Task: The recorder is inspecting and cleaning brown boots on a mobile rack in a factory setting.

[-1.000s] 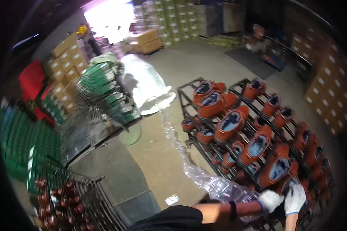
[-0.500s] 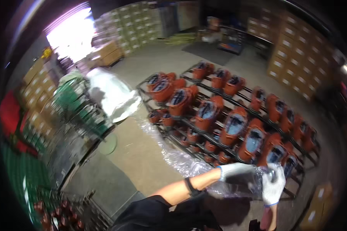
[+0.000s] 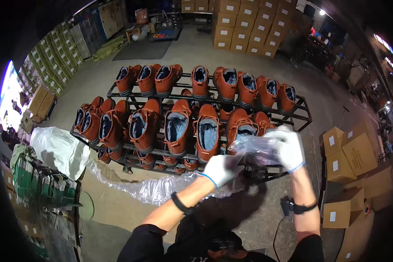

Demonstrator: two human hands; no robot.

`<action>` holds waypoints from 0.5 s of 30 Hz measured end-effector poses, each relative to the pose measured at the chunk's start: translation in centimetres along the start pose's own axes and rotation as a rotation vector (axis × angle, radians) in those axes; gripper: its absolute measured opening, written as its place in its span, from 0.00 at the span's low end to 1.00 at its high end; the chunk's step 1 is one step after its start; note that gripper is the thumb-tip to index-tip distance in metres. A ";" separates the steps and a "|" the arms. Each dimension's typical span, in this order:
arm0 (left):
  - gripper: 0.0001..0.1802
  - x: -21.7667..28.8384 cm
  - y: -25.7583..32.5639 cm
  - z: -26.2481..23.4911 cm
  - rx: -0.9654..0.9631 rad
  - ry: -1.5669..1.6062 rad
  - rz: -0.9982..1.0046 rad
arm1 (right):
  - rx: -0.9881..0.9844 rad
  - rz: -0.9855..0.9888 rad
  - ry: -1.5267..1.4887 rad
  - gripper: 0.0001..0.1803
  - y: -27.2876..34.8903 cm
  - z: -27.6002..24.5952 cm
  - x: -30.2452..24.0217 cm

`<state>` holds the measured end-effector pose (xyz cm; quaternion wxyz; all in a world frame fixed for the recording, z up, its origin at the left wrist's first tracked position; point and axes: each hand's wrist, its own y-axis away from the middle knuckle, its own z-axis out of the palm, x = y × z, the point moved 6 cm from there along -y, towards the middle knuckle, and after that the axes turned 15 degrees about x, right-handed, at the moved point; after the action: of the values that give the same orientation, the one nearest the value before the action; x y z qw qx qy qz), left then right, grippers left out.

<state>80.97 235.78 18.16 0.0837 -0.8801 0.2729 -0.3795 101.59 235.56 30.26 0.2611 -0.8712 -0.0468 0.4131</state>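
Note:
My left hand, in a white glove, is closed on clear plastic film near the rack's front edge. Higher and to the right, my gloved right hand grips the same film, which is bunched and stretched between both hands. A long strip of this film trails away to the left along the floor. Just beyond my hands, reddish-brown shoes with grey lining stand in two upper rows on a black metal rack. More shoes sit on a lower level. The film partly covers a shoe at the front right.
Open cardboard boxes stand at the right, with stacked cartons at the back. At the left are a white sheet, green racks and a round green disc. A cable hangs near my right forearm.
The view has swung right, so the rack now lies straight ahead. My hands have moved apart, with the film stretched between them over the rack's front right.

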 end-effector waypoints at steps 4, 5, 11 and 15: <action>0.14 0.1 -3.2 6.7 -0.048 0.021 0.002 | -0.032 -0.222 0.811 0.10 -2.5 10.1 9.1; 0.13 -1.2 -2.9 5.5 -0.068 -0.047 -0.037 | -0.104 -0.169 0.860 0.10 -2.8 12.2 7.5; 0.13 -3.1 -2.1 6.0 -0.136 -0.120 -0.065 | -0.253 -0.373 0.643 0.16 1.2 12.1 5.3; 0.18 -1.4 -3.0 6.0 -0.131 -0.051 -0.041 | -0.633 0.042 0.949 0.18 -1.8 13.5 8.5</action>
<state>85.72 238.65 14.17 0.0250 -0.8984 0.2771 -0.3398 97.36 245.22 18.20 -0.0284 -0.9978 -0.0285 -0.0523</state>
